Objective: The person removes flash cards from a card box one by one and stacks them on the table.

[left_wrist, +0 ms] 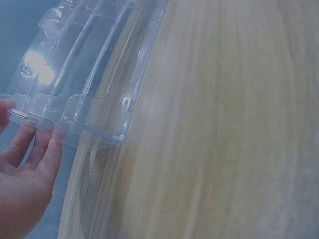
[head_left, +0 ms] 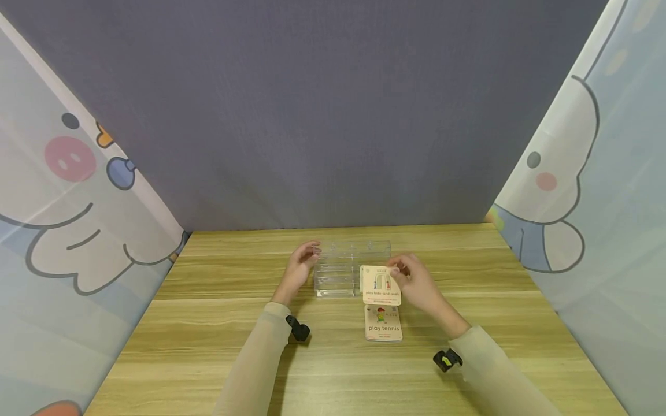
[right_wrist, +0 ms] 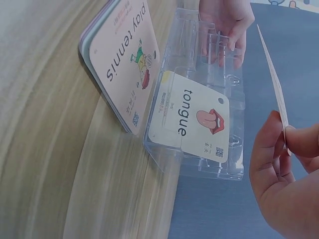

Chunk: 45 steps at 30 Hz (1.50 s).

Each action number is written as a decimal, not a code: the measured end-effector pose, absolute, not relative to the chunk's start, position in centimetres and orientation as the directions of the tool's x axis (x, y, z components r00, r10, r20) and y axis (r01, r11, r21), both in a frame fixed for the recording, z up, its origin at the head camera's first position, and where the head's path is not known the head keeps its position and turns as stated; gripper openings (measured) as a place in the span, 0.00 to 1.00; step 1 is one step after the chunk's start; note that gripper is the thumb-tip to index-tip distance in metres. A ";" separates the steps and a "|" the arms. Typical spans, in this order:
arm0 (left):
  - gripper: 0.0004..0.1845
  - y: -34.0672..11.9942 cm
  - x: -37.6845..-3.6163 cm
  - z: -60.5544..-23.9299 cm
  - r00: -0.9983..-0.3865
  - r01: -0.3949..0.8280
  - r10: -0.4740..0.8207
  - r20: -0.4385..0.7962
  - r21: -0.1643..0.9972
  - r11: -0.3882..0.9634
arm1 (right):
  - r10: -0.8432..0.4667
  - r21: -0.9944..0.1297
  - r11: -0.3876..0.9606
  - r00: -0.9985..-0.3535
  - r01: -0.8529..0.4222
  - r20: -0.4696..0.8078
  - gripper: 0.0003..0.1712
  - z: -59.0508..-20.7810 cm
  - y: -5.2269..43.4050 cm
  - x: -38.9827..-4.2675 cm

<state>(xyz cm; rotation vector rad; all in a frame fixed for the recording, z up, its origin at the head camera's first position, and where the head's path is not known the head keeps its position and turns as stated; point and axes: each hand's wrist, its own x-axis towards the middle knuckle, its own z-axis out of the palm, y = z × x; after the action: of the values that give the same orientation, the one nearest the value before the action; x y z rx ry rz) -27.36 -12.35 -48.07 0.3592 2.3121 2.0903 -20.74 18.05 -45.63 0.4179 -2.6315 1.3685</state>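
A clear tiered card holder (head_left: 343, 271) stands mid-table. My left hand (head_left: 311, 254) rests straight fingers against its left end; the left wrist view shows those fingers (left_wrist: 42, 149) touching the holder's (left_wrist: 84, 69) edge. My right hand (head_left: 399, 273) pinches a "play hide-and-seek" card (head_left: 382, 285) just above the holder's right front. In the right wrist view that card (right_wrist: 273, 84) is edge-on in my right hand (right_wrist: 286, 144), apart from the holder (right_wrist: 209, 154). A "tongue" card (right_wrist: 192, 119) stands in the holder's front row. A "play tennis" card stack (head_left: 383, 325) lies in front of the holder.
The wooden table (head_left: 218, 346) has bare board on both sides of the holder. A grey backdrop (head_left: 312, 115) closes the far edge. Cartoon-printed curtains (head_left: 62, 231) hang along the left and right sides.
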 end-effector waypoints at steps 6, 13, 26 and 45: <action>0.19 -12.3 -27.4 -48.0 -0.972 0.171 0.174 0.156 0.982 0.076 | -0.181 -0.780 0.545 -0.951 -0.308 0.250 0.10 -45.5 18.0 -20.4; 0.19 -12.4 -27.4 -48.1 -0.971 0.172 0.182 0.156 0.982 0.076 | -0.187 -0.778 0.547 -0.951 -0.310 0.247 0.09 -45.7 18.3 -20.0; 0.19 -12.4 -27.5 -48.2 -0.972 0.169 0.177 0.153 0.983 0.078 | -0.178 -0.818 0.509 -0.962 -0.270 0.206 0.10 -46.0 18.6 -19.5; 0.19 -12.4 -27.6 -48.2 -0.973 0.164 0.177 0.149 0.984 0.067 | -0.197 -0.789 0.543 -0.957 -0.288 0.213 0.09 -46.6 18.7 -18.9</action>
<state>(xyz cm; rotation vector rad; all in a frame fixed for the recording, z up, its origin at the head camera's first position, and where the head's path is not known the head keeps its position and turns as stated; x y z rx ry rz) -27.58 -12.43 -48.18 0.3652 2.2876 2.1070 -18.90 18.70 -46.63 0.4206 -2.6716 1.3935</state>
